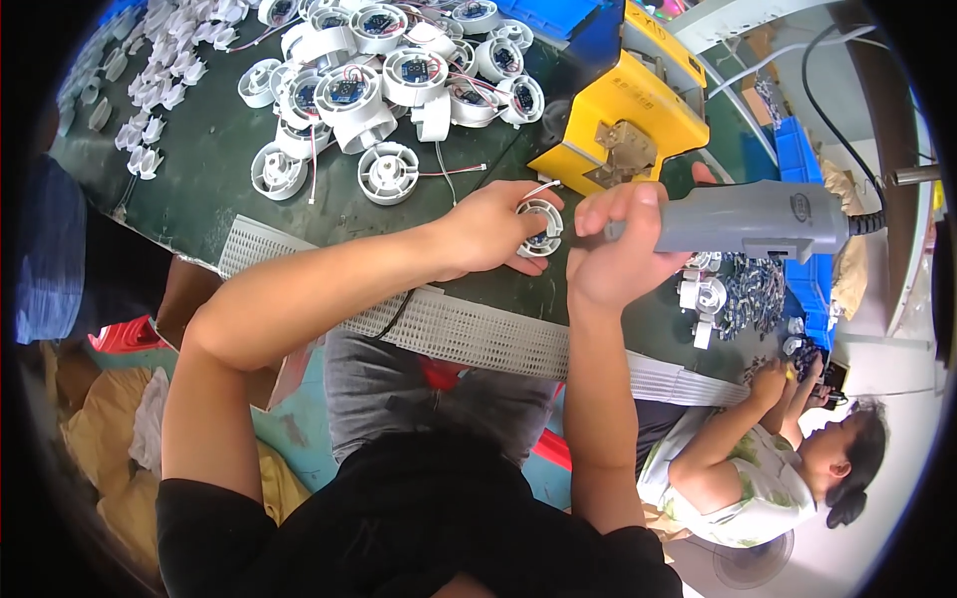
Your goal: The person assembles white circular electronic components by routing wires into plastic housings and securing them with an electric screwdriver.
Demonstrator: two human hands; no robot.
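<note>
My left hand (pixel 495 227) grips a small round white plastic fan housing (pixel 541 225) that rests on the dark green table (pixel 214 189). A thin wire sticks out from its top. My right hand (pixel 615 251) is closed around the handle of a grey electric screwdriver (pixel 750 219), whose front end points left at the housing. A black coiled cable leaves the tool's rear on the right.
A heap of white fan housings (pixel 394 75) with circuit boards and wires lies at the table's far side. A yellow fixture (pixel 623 130) stands just behind my hands. White perforated trunking (pixel 469 334) edges the table. Another person (pixel 768 468) works at the lower right.
</note>
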